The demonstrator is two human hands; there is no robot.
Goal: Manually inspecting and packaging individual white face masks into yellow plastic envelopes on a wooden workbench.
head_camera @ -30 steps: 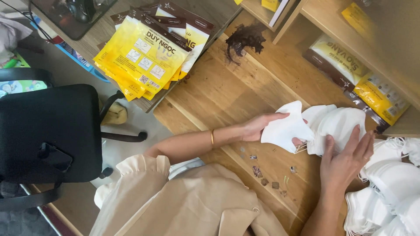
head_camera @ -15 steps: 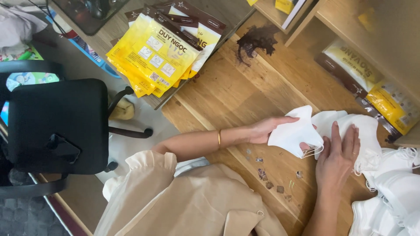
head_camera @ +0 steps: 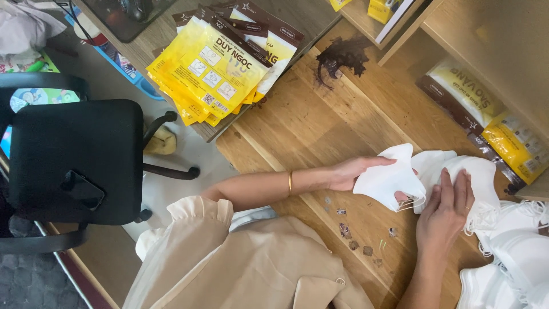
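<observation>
Head view: wooden table (head_camera: 320, 131) carries a stack of yellow packets (head_camera: 211, 68) at its far edge and a pile of white masks (head_camera: 514, 252) at right. Right hand (head_camera: 445, 213) lies flat, fingers released, on that pile. Left hand (head_camera: 354, 171) grasps 1 white mask (head_camera: 386, 182) just beside it.

Bright, even daylight, soft shadows, sharp centre, slight blur and wide-angle stretch toward the edges.
</observation>
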